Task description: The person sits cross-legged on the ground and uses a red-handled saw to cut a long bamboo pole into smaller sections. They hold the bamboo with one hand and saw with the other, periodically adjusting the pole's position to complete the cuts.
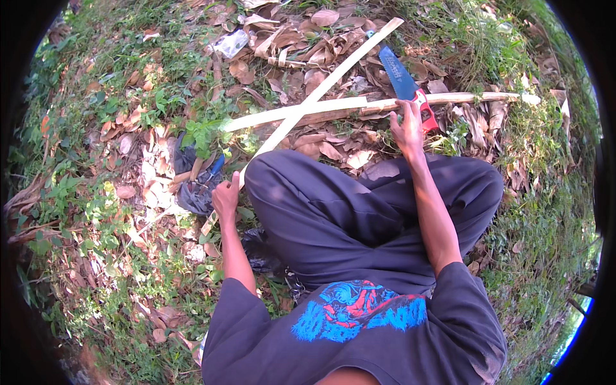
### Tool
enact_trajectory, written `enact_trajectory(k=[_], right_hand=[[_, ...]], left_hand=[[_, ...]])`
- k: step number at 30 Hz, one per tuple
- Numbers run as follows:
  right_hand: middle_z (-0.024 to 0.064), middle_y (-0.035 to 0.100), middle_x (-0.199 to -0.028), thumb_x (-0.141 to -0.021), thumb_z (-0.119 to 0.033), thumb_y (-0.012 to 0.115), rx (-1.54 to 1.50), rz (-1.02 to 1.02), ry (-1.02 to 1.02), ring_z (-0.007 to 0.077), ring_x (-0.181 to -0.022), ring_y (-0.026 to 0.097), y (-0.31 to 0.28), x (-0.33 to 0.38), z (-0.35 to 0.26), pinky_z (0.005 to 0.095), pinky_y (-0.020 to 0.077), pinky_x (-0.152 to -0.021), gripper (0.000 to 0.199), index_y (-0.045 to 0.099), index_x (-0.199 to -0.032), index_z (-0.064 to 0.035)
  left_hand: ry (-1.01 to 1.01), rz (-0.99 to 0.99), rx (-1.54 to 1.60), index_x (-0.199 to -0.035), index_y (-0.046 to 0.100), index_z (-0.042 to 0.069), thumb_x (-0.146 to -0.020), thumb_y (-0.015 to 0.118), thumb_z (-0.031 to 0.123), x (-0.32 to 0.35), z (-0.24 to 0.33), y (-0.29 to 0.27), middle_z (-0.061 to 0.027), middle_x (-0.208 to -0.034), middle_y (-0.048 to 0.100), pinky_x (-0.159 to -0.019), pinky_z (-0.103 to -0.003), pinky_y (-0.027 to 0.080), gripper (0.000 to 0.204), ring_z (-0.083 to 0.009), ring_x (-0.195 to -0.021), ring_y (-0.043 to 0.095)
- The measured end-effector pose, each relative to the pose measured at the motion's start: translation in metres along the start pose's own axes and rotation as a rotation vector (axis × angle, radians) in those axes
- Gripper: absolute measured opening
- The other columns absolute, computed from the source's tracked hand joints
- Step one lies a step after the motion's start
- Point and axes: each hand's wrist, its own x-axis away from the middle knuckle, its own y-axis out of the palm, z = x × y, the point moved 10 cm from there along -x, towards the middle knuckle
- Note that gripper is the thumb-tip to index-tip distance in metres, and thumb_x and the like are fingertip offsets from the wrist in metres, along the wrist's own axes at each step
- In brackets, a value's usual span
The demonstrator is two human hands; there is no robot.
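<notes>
A: Where is the long pale wooden strip (337, 77)?

B: It runs diagonally, passing beside the person's left knee (276, 176) and crossing over a second pale strip (263, 119) that lies crosswise.

A: And the left hand (224, 199)?

B: Its grip is closed around the diagonal strip, near the lower end.

A: What about the right hand (407, 131)?

B: It is at the red handle of a handsaw (396, 72) with a blue blade pointing away from the person; I cannot tell whether that grip wraps the handle. A rougher length of wood (478, 97) extends rightward past the saw.

A: Farther out?

B: A dark bag (192, 196) with a blue-handled tool (218, 165) near the left hand, then a clear plastic wrapper (232, 43) among dry leaves (325, 17).
</notes>
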Motion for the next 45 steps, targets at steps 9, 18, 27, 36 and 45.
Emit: enact_trajectory(k=[9,18,27,36,45], right_hand=[[0.0209,0.055,-0.119,-0.084,-0.017,0.065,0.1,0.054,0.117,0.0398,-0.114,0.052,-0.017,0.009,0.031,0.0492,0.0413,-0.1,0.036,0.06,-0.117,-0.0028],[0.0251,0.049,-0.126,-0.084,-0.016,0.071,0.231,0.169,0.289,0.0423,-0.12,0.047,-0.058,0.007,0.051,0.0515,0.039,-0.103,0.05,0.052,-0.127,0.0009],[0.0223,0.055,-0.119,-0.087,-0.016,0.068,0.223,0.133,0.221,0.0404,-0.115,0.051,-0.055,0.011,0.042,0.0502,0.04,-0.101,0.033,0.059,-0.115,-0.0019],[0.0251,0.049,-0.124,-0.08,-0.022,0.068,0.466,0.022,0.375,0.0444,-0.116,0.048,-0.035,0.032,0.081,0.0535,0.0427,-0.099,0.052,0.052,-0.124,-0.0017],[0.0293,0.048,-0.124,-0.076,-0.017,0.068,0.405,0.001,0.376,0.0479,-0.117,0.046,-0.036,0.037,0.071,0.0553,0.0424,-0.1,0.055,0.051,-0.124,0.0023]], left_hand=[[0.588,0.044,0.203,-0.11,0.066,0.004,-0.086,0.069,0.035,0.012,0.091,-0.019,-0.0176,-0.101,0.063,-0.078,-0.045,0.051,0.04,-0.0367,-0.089,0.064],[0.551,-0.123,0.211,-0.082,0.065,-0.002,-0.09,0.066,0.027,-0.018,0.088,-0.018,-0.0211,-0.072,0.063,-0.064,-0.045,0.048,0.03,-0.0402,-0.071,0.063],[0.537,-0.255,0.231,-0.098,0.067,0.001,-0.087,0.071,0.033,-0.016,0.099,0.004,-0.0193,-0.074,0.067,-0.061,-0.041,0.049,0.034,-0.0348,-0.068,0.067],[0.926,0.186,0.19,-0.119,0.06,0.0,-0.087,0.059,0.022,0.02,0.127,0.006,-0.0195,-0.099,0.059,-0.081,-0.046,0.044,0.039,-0.0387,-0.093,0.056],[0.957,0.161,0.219,-0.12,0.062,0.002,-0.083,0.066,0.022,-0.002,0.13,0.022,-0.024,-0.1,0.065,-0.069,-0.047,0.053,0.042,-0.0429,-0.085,0.067]])
